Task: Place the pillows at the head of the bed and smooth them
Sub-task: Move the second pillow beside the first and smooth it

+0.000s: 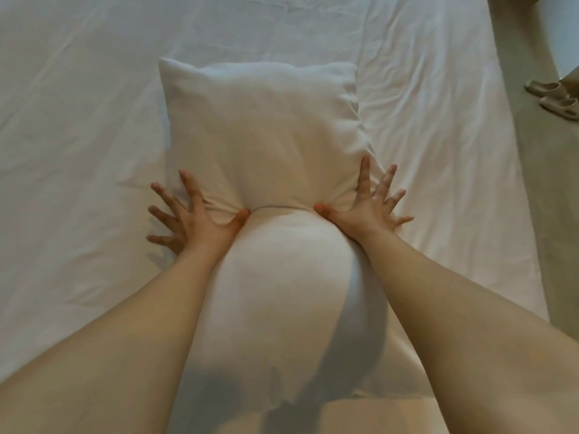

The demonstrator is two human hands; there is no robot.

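A white pillow [282, 277] lies lengthwise in the middle of the bed, its near half bare and bulging toward me. Its far half sits inside a white pillowcase [260, 130]. The case's open hem runs across between my two thumbs. My left hand [188, 220] presses flat on the left side of the hem, fingers spread wide, with fabric bunched at the thumb. My right hand [369, 205] mirrors it on the right side, fingers splayed partly onto the sheet. Neither hand is closed around anything.
A wrinkled white sheet [78, 120] covers the bed all around the pillow. The bed's right edge meets a pale floor [548, 214]. Another person's feet in light sandals [551, 95] stand there at the upper right. A beige surface [360, 418] shows at the bottom edge.
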